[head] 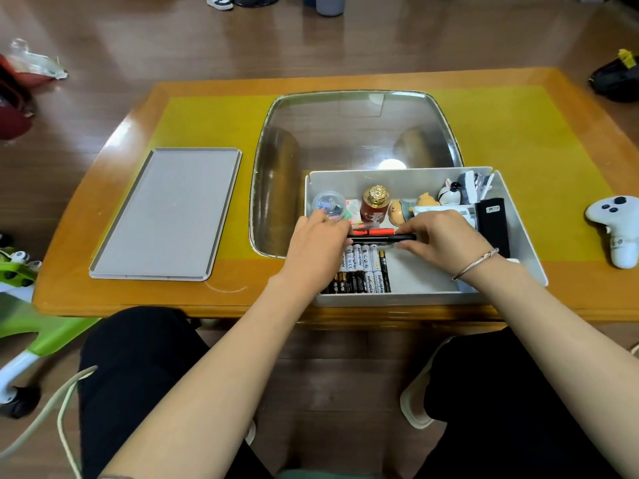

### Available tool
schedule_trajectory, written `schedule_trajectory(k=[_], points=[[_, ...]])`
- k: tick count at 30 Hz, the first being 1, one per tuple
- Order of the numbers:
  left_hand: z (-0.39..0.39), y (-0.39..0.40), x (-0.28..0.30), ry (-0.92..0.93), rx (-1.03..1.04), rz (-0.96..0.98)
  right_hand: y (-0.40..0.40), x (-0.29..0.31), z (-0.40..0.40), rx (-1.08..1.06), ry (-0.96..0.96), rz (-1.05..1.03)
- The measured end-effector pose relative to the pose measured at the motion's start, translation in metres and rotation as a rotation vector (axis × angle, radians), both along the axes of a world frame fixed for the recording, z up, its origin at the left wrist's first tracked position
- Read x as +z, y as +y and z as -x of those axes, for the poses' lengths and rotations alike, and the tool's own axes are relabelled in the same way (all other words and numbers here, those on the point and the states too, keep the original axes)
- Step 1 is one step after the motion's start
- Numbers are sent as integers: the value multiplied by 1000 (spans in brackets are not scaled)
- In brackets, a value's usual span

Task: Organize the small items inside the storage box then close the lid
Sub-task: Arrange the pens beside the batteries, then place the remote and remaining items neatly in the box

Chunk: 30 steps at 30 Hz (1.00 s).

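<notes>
An open white storage box (518, 233) stands at the table's near edge. Inside lie rows of batteries (366, 271), a red pen (378, 232), a black pen (383, 238), a red bottle with a gold cap (376, 203), a clear round capsule (328, 203), small figurines (425, 202) and a black case (492, 224). My left hand (316, 248) and my right hand (446, 238) reach into the box and hold the black pen by its two ends, just above the batteries. The grey lid (169, 216) lies flat on the table, left of the box.
The wooden table (138, 112) has a yellow mat and a glass inset (352, 133) behind the box. A white game controller (617, 226) lies to the right of the box. A green and white toy (20, 305) stands on the floor at the left.
</notes>
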State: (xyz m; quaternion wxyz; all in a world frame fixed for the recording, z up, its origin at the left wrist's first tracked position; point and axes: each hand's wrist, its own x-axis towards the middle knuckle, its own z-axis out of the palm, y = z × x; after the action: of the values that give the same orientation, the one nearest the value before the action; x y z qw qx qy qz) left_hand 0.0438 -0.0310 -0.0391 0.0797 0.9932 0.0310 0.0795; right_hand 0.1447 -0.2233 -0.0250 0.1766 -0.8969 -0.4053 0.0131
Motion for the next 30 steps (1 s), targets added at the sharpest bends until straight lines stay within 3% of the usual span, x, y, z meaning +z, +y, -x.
schedule_trajectory(k=[8,15,18,30], points=[[10,-20,11,4,97,72,20,-12,1,-116,-65,142],[11,-35,9,498,17,136,46,-17,1,-148,-12,226],[11,-36,5,623,28,172,49,-22,2,-137,4,259],[11,-35,2,664,97,188,53,-24,0,-88,26,187]])
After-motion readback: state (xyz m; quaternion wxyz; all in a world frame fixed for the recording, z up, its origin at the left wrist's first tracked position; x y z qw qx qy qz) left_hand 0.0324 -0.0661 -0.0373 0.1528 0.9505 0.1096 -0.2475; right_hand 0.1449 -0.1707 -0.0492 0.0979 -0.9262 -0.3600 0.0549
